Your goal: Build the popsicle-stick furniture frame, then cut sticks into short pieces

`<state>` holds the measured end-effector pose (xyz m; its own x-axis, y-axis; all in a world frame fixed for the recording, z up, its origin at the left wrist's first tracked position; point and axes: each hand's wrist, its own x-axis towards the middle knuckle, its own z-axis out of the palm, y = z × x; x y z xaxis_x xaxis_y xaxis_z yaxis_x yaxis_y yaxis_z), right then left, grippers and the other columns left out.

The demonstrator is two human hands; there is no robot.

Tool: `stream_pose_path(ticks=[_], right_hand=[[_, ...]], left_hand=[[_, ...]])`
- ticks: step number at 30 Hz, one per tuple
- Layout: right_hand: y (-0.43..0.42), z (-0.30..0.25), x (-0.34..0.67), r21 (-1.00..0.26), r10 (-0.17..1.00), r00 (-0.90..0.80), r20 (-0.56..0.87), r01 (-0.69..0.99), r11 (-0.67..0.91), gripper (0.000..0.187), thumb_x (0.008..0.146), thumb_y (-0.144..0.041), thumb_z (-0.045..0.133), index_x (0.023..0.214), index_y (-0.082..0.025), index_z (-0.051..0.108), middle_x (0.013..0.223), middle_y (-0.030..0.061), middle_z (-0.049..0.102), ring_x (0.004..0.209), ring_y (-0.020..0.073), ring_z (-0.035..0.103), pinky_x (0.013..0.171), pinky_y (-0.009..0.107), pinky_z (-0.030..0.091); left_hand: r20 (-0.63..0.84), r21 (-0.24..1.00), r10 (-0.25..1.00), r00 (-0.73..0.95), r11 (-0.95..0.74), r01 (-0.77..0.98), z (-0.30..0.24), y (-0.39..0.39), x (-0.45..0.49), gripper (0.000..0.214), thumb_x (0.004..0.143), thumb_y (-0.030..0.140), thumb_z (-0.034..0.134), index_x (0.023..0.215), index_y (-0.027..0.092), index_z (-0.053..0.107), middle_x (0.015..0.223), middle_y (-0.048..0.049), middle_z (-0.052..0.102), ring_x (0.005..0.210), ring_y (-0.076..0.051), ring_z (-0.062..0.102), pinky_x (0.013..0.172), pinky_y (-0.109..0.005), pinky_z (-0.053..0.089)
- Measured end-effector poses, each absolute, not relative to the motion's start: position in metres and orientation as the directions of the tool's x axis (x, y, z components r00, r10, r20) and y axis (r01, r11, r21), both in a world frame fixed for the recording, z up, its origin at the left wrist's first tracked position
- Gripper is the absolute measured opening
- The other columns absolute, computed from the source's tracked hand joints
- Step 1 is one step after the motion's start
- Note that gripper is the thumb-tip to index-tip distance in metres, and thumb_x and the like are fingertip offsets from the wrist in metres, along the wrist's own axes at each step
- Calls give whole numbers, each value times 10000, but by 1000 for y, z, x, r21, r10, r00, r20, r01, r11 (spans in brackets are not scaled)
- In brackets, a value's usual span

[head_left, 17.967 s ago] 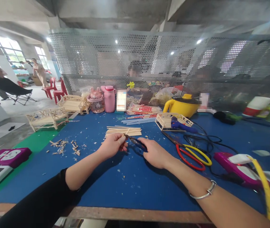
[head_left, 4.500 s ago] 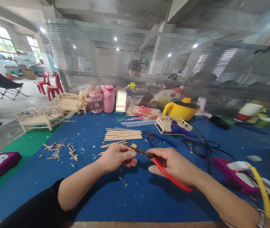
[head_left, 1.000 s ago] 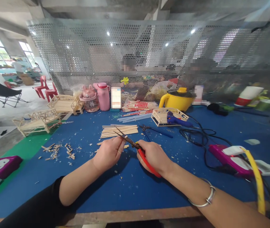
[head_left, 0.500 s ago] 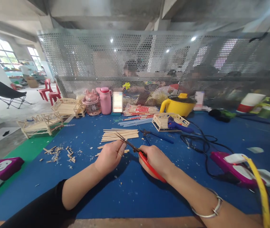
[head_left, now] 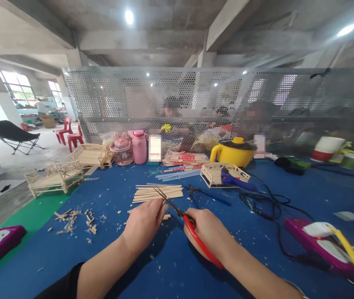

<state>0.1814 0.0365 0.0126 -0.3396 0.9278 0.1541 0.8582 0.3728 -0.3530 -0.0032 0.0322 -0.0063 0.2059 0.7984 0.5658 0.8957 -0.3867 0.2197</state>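
Note:
My right hand (head_left: 210, 232) is wrapped round the red handles of a pair of scissors (head_left: 192, 232). Their dark blades, slightly apart at the tips, point away and to the left. My left hand (head_left: 142, 226) is closed in a pinch beside the blades; whatever lies between its fingertips is too small or hidden to name. Just beyond it, a row of thin wooden sticks (head_left: 158, 192) lies on the blue table mat (head_left: 108, 265), with a few stick ends showing behind the hand. Blue-handled pliers (head_left: 211, 196) lie on the mat to the right of the sticks.
Stick offcuts (head_left: 69, 220) are scattered at left. Small wooden bed-like models (head_left: 55, 178) stand behind them. A blue glue gun (head_left: 237, 180) rests on another model (head_left: 210, 176). A yellow pot (head_left: 236, 151) and pink flask (head_left: 138, 147) stand before a perforated screen (head_left: 108, 99). A purple power strip (head_left: 320, 238) lies right.
The camera has tilted up, so the whole scene sits lower in view. Both hands stay close together at the scissors, with little visible movement over the mat.

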Motion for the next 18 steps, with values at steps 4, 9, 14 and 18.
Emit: stream_pose_path(ticks=[4,9,14,18], right_hand=[[35,11,179,-345,929,-331,164,863,369,110,707,-190,449,623,-211,515,640,44,657,614,179,604,500,242,232],[34,13,179,-360,927,-339,162,854,375,106,709,-193,455,622,-207,514,635,43,650,577,159,580,495,236,235],[35,14,181,-362,920,-352,170,846,391,114,720,-194,451,629,-210,518,632,36,646,555,146,555,495,233,238],[34,13,179,-357,920,-360,156,847,393,100,720,-216,470,631,-210,514,634,34,646,583,155,573,512,235,248]], left_hand=[[503,285,846,178,-357,890,-2,29,-1,240,898,314,344,832,190,538,735,-28,638,678,-171,608,572,-241,377],[397,633,912,107,-356,688,3,23,0,291,904,364,313,865,200,549,692,0,620,625,-131,563,577,-214,378],[403,701,911,86,-367,612,0,24,-1,307,894,387,334,775,189,536,646,4,597,587,-115,528,556,-197,369],[472,542,873,125,-399,740,-3,27,-2,231,883,331,374,799,194,540,707,-13,622,629,-132,559,569,-209,363]])
